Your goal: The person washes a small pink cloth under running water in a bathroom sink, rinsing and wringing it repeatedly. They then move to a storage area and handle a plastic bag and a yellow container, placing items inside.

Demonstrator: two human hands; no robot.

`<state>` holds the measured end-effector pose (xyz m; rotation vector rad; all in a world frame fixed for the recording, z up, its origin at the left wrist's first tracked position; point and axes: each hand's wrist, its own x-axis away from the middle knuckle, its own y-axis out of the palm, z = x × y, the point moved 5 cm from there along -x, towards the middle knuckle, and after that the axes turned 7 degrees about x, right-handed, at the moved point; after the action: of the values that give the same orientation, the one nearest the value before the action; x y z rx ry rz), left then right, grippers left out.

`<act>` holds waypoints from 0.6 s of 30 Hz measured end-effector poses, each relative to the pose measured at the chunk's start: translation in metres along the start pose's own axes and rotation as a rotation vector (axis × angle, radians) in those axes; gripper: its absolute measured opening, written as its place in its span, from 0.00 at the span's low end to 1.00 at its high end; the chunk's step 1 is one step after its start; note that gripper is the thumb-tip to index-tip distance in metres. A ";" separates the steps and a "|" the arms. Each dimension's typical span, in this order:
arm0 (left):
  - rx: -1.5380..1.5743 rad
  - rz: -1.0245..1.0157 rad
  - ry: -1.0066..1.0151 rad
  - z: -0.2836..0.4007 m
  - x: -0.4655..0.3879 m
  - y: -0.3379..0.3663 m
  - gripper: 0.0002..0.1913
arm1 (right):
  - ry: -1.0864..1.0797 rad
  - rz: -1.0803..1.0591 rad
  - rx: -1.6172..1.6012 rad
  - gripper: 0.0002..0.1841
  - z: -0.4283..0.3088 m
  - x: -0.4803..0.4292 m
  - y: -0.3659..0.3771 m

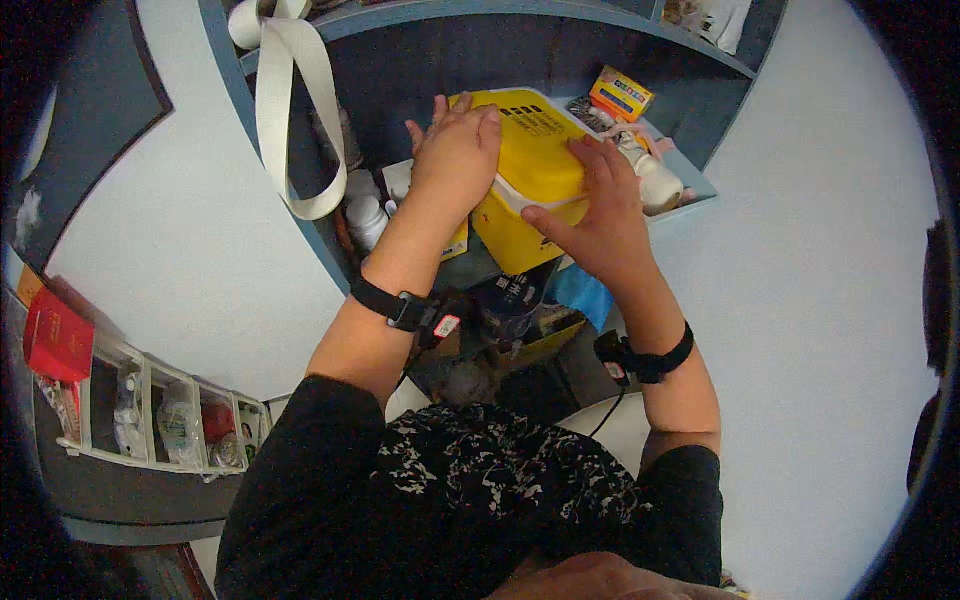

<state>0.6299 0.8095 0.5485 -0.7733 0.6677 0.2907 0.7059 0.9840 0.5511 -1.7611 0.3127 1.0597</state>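
Note:
A yellow box (517,232) with a yellow lid (536,161) and a pale rim sits on a shelf in front of me. My left hand (457,154) lies flat over the lid's left side, fingers spread towards the back corner. On the right, my right hand (604,199) rests with its fingertips on the lid's edge and its thumb near the front rim. Neither hand is closed around the box; its underside and back are partly hidden. Both wrists wear black straps with small devices and cables.
A light-blue tray (694,196) right of the box holds a white bottle (660,184) and a small yellow carton (621,94). White bottles (366,221) stand at left, below a hanging white strap (274,112). Lower left are a divided white rack (150,409) and a red box (60,337).

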 end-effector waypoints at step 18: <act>-0.004 -0.178 0.268 0.013 0.035 -0.031 0.30 | -0.008 -0.071 0.090 0.39 -0.021 -0.009 0.002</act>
<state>0.6770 0.7971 0.5493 -0.8784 0.8441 0.0250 0.7099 0.9629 0.5588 -1.6749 0.2863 0.9869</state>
